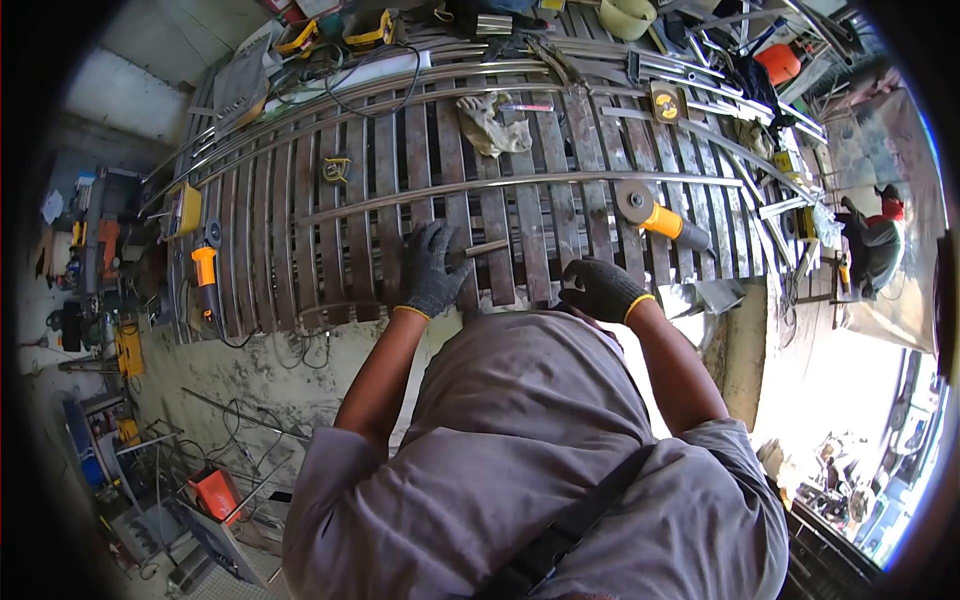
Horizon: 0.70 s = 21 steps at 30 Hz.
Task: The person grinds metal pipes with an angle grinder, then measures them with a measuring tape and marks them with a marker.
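Note:
My left hand, in a dark knit glove with a yellow cuff, rests with fingers spread on the slatted metal bench. Just to its right lies a short metal tube, close to the thumb. My right hand, gloved the same way, is at the bench's near edge, loosely curled with a gap between thumb and fingers; nothing shows in it. Beyond both hands a long metal tube runs across the slats. A yellow angle grinder lies beyond my right hand.
Another yellow grinder sits at the bench's left end. A tape measure, a crumpled glove and a marker lie farther back. Long tubes line the far side. Off to the right, another person is bent over.

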{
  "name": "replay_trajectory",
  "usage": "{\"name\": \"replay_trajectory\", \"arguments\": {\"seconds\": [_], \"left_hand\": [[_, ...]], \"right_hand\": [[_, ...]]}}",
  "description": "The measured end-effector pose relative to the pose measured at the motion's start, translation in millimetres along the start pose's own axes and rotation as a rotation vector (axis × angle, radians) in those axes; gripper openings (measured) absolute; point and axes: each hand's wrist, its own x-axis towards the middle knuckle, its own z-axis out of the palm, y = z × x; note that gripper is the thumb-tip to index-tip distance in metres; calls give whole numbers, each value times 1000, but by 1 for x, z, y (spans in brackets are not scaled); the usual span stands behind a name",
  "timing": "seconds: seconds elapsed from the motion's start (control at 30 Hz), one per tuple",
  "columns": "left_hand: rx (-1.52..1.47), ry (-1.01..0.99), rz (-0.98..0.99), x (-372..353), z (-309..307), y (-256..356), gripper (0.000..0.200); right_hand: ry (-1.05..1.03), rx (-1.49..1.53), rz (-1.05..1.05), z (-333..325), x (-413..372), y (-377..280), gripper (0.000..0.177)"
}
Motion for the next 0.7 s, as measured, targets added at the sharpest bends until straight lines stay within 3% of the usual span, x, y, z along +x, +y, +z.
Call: {"name": "replay_trajectory", "arguments": {"seconds": [0.13,0.27,0.37,0.43,0.53,0.6,0.67,0.7], "left_hand": [[78,13,-156,-10,13,1,77],[73,18,-180,-19,18,2,76],[15,3,-229,-25,22,4,78],[-67,4,-302,-32,27,0,80],[37,-38,-355,-35,23,2,83],[-32,86,-269,-36,25,-3,59],[-167,157,-204,-39,30,-15,46],[-164,254,-158,-36,20,-3,29]], "right_hand": [[-40,-121,2,-6,11,34,43],[-35,-89,12,-12,20,48,47],[-91,-77,-33,-13,28,53,45],[-62,-222,-45,-2,38,65,45],[-81,-314,-64,21,57,95,34],[-125,-315,-118,35,64,116,29],[-167,-330,-150,29,65,109,25],[-181,-315,-170,14,58,89,23]]}}
